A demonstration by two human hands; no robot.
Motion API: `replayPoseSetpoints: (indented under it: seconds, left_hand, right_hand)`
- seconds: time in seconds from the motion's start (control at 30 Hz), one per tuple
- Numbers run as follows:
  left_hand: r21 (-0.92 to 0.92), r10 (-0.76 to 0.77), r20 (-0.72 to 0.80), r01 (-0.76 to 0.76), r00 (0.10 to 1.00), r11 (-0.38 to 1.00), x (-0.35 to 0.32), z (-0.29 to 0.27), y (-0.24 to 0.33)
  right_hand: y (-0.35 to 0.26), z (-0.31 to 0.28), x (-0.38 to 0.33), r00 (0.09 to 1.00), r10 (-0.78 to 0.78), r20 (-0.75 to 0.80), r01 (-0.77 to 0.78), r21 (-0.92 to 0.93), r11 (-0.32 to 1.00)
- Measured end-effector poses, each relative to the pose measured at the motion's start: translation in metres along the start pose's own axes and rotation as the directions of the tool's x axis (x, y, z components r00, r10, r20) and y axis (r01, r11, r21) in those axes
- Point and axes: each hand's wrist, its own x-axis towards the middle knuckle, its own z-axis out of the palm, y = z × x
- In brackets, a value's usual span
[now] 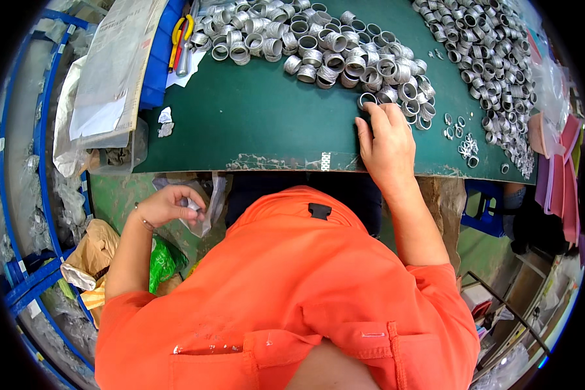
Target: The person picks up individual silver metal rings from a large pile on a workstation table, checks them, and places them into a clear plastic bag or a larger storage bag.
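A heap of short silver metal rings (335, 62), like ribbed collars, covers the far middle of the green table (260, 123). At the heap's near edge, my right hand (389, 146) has its fingers bent, with the thumb and fingertips closed on one metal ring (367, 100). Below the table's front edge, on the left, my left hand (169, 207) is closed round a small silvery-grey piece (194, 205). Fingers partly hide that piece, so its kind is unclear. A clear plastic bag (214, 205) hangs right beside the left hand.
A second heap of rings (481, 58) lies at the far right, with small metal scraps (467, 146) near it. A blue bin (156, 65) holding pliers (177, 39) borders the table's left side. Blue shelving (42, 130) stands left; a blue stool (484, 211) stands at right.
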Motion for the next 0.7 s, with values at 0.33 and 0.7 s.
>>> replayPoseSetpoints:
  seconds: [0.33, 0.7]
  left_hand:
    - [0.822, 0.062, 0.113, -0.129, 0.992, 0.555, 0.039, 0.087, 0.089]
    - [0.931, 0.997, 0.077, -0.358, 0.005, -0.07, 0.178, 0.107, 0.173]
  right_hand:
    - [-0.001, 0.007, 0.006, 0.991, -0.115, -0.068, 0.112, -0.039, 0.993]
    - [-0.003, 0.007, -0.003, 0.935, 0.21, 0.285, -0.313, 0.942, 0.116]
